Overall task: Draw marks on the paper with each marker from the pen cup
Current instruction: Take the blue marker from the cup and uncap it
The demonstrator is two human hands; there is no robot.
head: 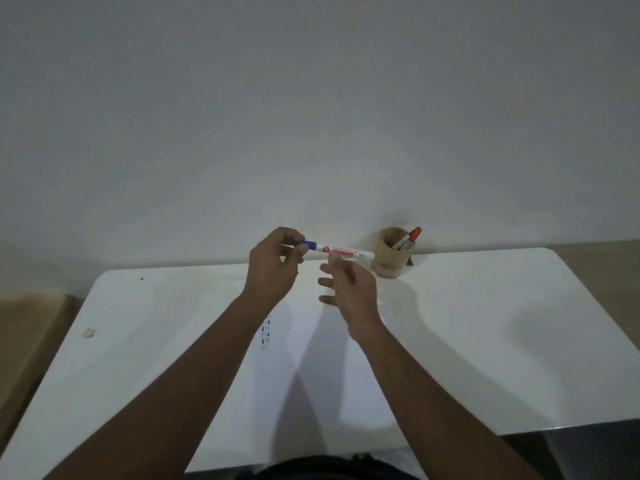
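Note:
A white marker (341,251) with a blue cap lies level in the air above the table's far edge. My left hand (275,265) pinches its blue cap end. My right hand (349,289) holds the white barrel between thumb and forefinger, its other fingers spread. A sheet of white paper (322,358) lies on the table below my forearms, with a short column of blue marks (265,332) near its left edge. The wooden pen cup (393,252) stands at the back, right of my hands, holding a red-capped marker (414,234) and another marker.
The white table (485,323) has rounded corners and abuts a plain wall. A small scrap (89,332) sits near its left edge. A brown floor or board (24,341) shows at the left.

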